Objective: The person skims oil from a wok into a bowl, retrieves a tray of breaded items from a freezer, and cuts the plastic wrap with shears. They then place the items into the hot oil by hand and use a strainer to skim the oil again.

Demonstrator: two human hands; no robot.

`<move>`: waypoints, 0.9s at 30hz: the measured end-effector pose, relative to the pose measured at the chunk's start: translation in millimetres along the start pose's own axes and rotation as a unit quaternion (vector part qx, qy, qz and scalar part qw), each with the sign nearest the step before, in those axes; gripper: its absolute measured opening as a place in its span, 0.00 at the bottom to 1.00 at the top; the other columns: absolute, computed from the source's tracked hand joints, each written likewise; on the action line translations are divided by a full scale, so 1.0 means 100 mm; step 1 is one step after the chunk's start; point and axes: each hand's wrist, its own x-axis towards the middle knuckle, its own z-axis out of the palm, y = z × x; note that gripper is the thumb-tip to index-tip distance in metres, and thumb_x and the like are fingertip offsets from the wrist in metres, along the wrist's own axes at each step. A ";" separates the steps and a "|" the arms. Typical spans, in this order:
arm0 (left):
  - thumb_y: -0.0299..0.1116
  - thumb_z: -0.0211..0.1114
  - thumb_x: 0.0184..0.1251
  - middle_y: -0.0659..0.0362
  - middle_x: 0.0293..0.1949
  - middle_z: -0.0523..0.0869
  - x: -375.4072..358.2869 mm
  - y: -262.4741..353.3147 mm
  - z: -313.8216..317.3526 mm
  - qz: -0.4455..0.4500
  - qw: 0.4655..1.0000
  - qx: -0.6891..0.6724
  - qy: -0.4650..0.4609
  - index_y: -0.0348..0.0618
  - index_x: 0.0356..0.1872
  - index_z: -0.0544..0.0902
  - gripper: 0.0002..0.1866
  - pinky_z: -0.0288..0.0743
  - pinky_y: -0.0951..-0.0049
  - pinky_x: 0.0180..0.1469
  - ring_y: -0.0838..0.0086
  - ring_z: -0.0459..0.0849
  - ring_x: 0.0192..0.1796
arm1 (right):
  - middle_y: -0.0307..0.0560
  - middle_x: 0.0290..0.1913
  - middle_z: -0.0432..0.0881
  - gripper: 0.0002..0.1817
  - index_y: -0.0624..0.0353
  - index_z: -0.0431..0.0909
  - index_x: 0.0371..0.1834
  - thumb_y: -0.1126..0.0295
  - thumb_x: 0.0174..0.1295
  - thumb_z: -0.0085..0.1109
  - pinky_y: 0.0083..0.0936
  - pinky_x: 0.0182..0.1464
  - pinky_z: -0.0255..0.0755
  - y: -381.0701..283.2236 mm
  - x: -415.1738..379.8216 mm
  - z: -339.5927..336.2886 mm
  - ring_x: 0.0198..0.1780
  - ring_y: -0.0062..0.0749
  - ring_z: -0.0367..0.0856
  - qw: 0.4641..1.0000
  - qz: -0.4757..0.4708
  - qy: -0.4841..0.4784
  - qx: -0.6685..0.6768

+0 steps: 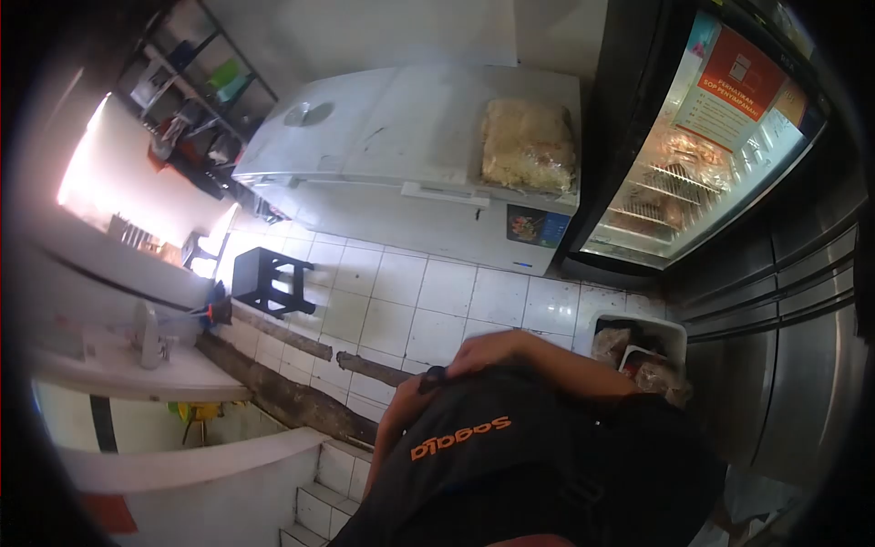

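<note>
My left hand (410,397) and my right hand (479,352) are close together at the lower edge of the black apron (465,442) with orange lettering. Between them is a small dark item (435,375), perhaps a strap or a fold of cloth. The fingers of both hands are bent in around this spot and look closed. What each one grips is too small and dark to make out.
A white chest freezer (374,196) bears a wrapped pale package (528,146). To its right stands a lit glass-door fridge (674,173). A black stool (264,278), a white bin (679,339) with bags and a counter (118,365) with a tap are around the tiled floor.
</note>
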 end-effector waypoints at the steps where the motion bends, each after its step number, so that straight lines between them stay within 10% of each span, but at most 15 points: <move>1: 0.41 0.65 0.49 0.46 0.37 0.82 0.19 -0.14 -0.01 0.002 0.999 -0.028 -0.044 0.37 0.38 0.80 0.19 0.73 0.64 0.44 0.56 0.81 0.43 | 0.52 0.50 0.78 0.25 0.65 0.74 0.51 0.55 0.60 0.51 0.30 0.47 0.74 0.08 -0.21 -0.25 0.47 0.39 0.79 0.984 -0.057 0.061 0.155; 3: 0.42 0.67 0.48 0.46 0.38 0.82 0.54 -0.17 -0.07 0.002 0.994 -0.058 -0.097 0.37 0.38 0.80 0.20 0.72 0.65 0.44 0.58 0.81 0.44 | 0.51 0.48 0.79 0.22 0.63 0.75 0.50 0.59 0.58 0.54 0.31 0.46 0.76 0.34 -0.42 -0.83 0.44 0.39 0.80 0.912 -0.130 0.267 0.285; 6: 0.38 0.71 0.45 0.55 0.36 0.82 1.25 0.24 -0.39 0.025 0.982 0.083 -0.167 0.41 0.41 0.80 0.21 0.73 0.71 0.42 0.68 0.80 0.39 | 0.51 0.40 0.76 0.19 0.62 0.69 0.50 0.65 0.58 0.53 0.37 0.42 0.77 0.91 -0.48 -1.87 0.39 0.42 0.80 0.647 -0.118 0.601 0.454; 9: 0.28 0.74 0.43 0.61 0.37 0.79 2.13 0.81 -0.89 0.115 0.944 -0.033 -0.307 0.43 0.55 0.70 0.33 0.73 0.76 0.41 0.78 0.78 0.36 | 0.53 0.46 0.71 0.29 0.59 0.61 0.56 0.53 0.58 0.57 0.43 0.37 0.78 0.81 -0.56 -2.60 0.40 0.44 0.77 0.584 -0.141 0.642 0.476; 13: 0.35 0.70 0.51 0.62 0.37 0.80 3.62 1.64 -1.26 0.200 0.953 0.065 -0.220 0.40 0.53 0.72 0.27 0.70 0.77 0.44 0.79 0.77 0.37 | 0.56 0.55 0.64 0.45 0.57 0.51 0.61 0.42 0.49 0.62 0.49 0.36 0.77 0.76 -0.36 -3.22 0.46 0.49 0.75 0.530 -0.147 0.620 0.560; 16: 0.38 0.69 0.52 0.53 0.44 0.78 4.75 2.41 -1.06 0.274 0.950 -0.005 -0.149 0.37 0.54 0.72 0.28 0.71 0.73 0.47 0.71 0.77 0.43 | 0.58 0.60 0.59 0.56 0.59 0.36 0.62 0.48 0.43 0.70 0.52 0.43 0.75 0.60 -0.14 -3.30 0.52 0.53 0.72 0.357 -0.056 0.743 0.563; 19: 0.37 0.65 0.54 0.50 0.52 0.76 5.73 2.99 -0.63 0.480 0.874 0.076 -0.031 0.38 0.54 0.72 0.26 0.68 0.67 0.54 0.62 0.75 0.52 | 0.61 0.57 0.62 0.51 0.58 0.40 0.60 0.47 0.46 0.68 0.51 0.41 0.76 0.42 -0.15 -3.30 0.52 0.53 0.73 0.335 -0.019 0.756 0.562; 21: 0.35 0.60 0.57 0.50 0.57 0.72 6.06 3.28 -0.39 0.684 0.695 0.223 -0.006 0.42 0.56 0.72 0.24 0.67 0.64 0.56 0.55 0.73 0.54 | 0.61 0.57 0.62 0.49 0.60 0.41 0.60 0.48 0.48 0.66 0.49 0.42 0.76 0.47 -0.19 -3.30 0.52 0.52 0.73 0.322 0.015 0.755 0.571; 23: 0.38 0.59 0.57 0.52 0.60 0.70 6.22 3.33 -0.20 0.639 0.723 0.260 -0.036 0.44 0.55 0.73 0.23 0.67 0.61 0.56 0.55 0.72 0.54 | 0.61 0.55 0.64 0.47 0.60 0.43 0.58 0.48 0.49 0.66 0.47 0.43 0.76 0.49 -0.22 -3.23 0.51 0.51 0.73 0.378 -0.038 0.745 0.548; 27: 0.42 0.58 0.59 0.50 0.54 0.76 6.59 3.57 -0.38 0.547 0.769 0.228 -0.240 0.43 0.51 0.77 0.21 0.68 0.61 0.55 0.53 0.75 0.51 | 0.62 0.56 0.64 0.46 0.61 0.44 0.57 0.49 0.50 0.66 0.46 0.45 0.75 0.53 -0.04 -3.20 0.50 0.50 0.75 0.313 -0.063 0.765 0.559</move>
